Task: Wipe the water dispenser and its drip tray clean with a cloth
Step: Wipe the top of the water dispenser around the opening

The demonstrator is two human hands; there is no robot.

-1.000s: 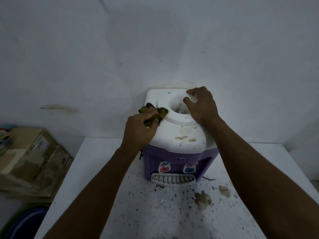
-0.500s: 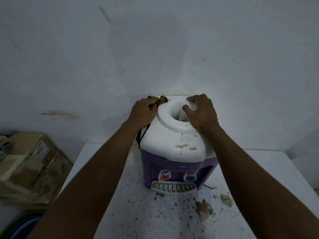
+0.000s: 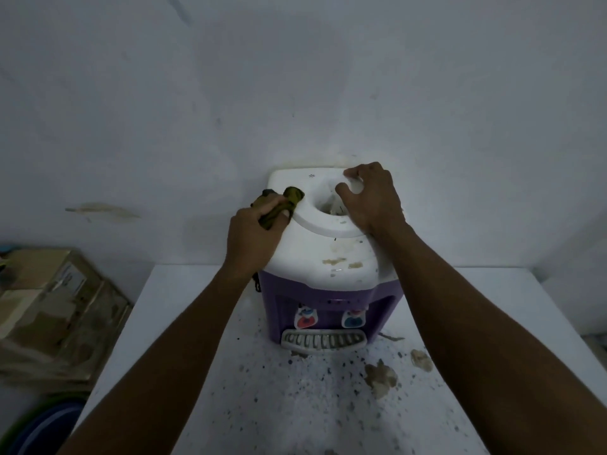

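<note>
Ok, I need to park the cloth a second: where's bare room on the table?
Bare patches: the table left of the dispenser, and its back right corner. Crowded: in front of the drip tray, specks and dirt clumps.

My one view comes from the head-worn camera, looking forward and steeply down over the table (image 3: 295, 405). It sits close: both forearms enter from the bottom corners and run up to the left hand (image 3: 254, 234) with its cloth (image 3: 289, 197) and to the right hand (image 3: 374, 201), just above the middle of the frame, on top of the water dispenser (image 3: 305, 254). I see the dispenser's lid from above and its front, with the drip tray (image 3: 323, 340), foreshortened. The lens is wide, so the wall (image 3: 295, 93) fills the upper half, and a cardboard box (image 3: 56, 307) and a blue basin (image 3: 42, 425) show at the lower left, beside the table.
</note>
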